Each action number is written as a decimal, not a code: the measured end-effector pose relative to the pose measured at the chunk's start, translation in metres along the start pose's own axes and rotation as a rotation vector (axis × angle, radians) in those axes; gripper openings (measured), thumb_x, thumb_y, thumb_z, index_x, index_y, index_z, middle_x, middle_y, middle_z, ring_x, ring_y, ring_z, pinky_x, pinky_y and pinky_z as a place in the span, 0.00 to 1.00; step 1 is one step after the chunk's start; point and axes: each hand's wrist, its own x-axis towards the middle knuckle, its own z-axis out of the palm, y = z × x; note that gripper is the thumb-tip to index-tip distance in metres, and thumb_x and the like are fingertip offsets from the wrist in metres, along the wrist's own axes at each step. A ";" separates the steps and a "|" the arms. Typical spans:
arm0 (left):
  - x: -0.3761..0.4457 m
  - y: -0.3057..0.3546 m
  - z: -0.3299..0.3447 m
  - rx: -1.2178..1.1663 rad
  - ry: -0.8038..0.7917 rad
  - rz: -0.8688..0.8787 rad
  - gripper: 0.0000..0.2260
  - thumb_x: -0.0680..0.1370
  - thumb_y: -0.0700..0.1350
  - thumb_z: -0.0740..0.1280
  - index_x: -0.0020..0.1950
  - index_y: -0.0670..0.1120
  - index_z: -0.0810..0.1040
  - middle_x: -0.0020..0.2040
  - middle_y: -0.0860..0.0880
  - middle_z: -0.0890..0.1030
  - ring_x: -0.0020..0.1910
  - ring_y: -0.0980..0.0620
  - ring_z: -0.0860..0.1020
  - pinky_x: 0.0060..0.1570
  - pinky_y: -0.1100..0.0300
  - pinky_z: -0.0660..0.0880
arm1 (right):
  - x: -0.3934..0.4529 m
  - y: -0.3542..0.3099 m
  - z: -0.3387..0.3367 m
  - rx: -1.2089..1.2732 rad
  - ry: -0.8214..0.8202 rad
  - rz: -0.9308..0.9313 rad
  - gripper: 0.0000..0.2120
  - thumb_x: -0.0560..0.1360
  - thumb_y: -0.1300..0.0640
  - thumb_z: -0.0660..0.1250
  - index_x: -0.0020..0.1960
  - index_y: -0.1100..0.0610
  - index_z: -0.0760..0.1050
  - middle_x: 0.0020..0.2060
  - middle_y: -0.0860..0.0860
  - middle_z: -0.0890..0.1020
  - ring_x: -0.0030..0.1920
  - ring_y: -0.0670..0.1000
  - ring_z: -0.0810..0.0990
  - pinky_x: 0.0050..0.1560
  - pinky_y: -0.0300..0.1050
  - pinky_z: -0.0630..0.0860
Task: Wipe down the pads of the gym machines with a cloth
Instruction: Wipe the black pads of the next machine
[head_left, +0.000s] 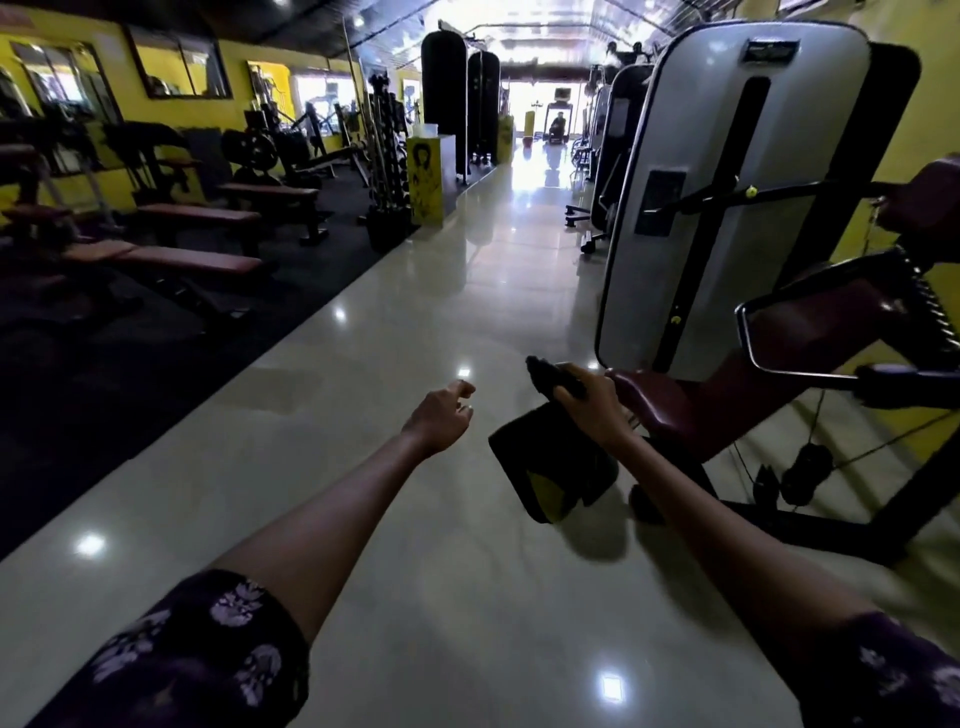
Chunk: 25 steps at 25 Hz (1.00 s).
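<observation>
Head view: right hand (592, 402) grips dark cloth (553, 462) beside maroon pad (660, 400); left hand (441, 415) loosely curled, empty.

Ahead of you the tiled aisle (467, 291) lies open. To your right the weight-stack shroud (727, 197) and maroon seat pad (670, 405) block passage; benches (197, 262) crowd the left.

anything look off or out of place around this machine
Nothing stands out. The right hand holds the dark cloth, which hangs beside the maroon seat pad; the left hand is empty. No spill shows on the glossy floor.
</observation>
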 end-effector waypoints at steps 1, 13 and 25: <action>0.024 -0.004 -0.001 0.008 0.000 -0.004 0.15 0.78 0.38 0.61 0.65 0.41 0.72 0.62 0.43 0.77 0.59 0.46 0.77 0.57 0.58 0.72 | 0.024 0.007 0.003 0.000 -0.003 -0.011 0.14 0.74 0.65 0.66 0.59 0.64 0.77 0.51 0.59 0.82 0.51 0.56 0.80 0.46 0.39 0.69; 0.323 -0.063 0.006 -0.092 0.007 0.002 0.15 0.77 0.37 0.64 0.64 0.39 0.73 0.63 0.42 0.76 0.57 0.45 0.77 0.52 0.64 0.69 | 0.298 0.113 0.086 -0.012 0.035 0.003 0.15 0.75 0.65 0.66 0.61 0.65 0.76 0.53 0.61 0.81 0.52 0.57 0.79 0.43 0.35 0.64; 0.622 -0.127 0.010 -0.113 -0.086 -0.004 0.17 0.78 0.38 0.64 0.66 0.40 0.72 0.65 0.44 0.75 0.60 0.47 0.76 0.56 0.60 0.70 | 0.557 0.218 0.159 -0.024 0.068 0.048 0.14 0.74 0.65 0.66 0.60 0.63 0.77 0.51 0.58 0.82 0.49 0.49 0.77 0.41 0.32 0.64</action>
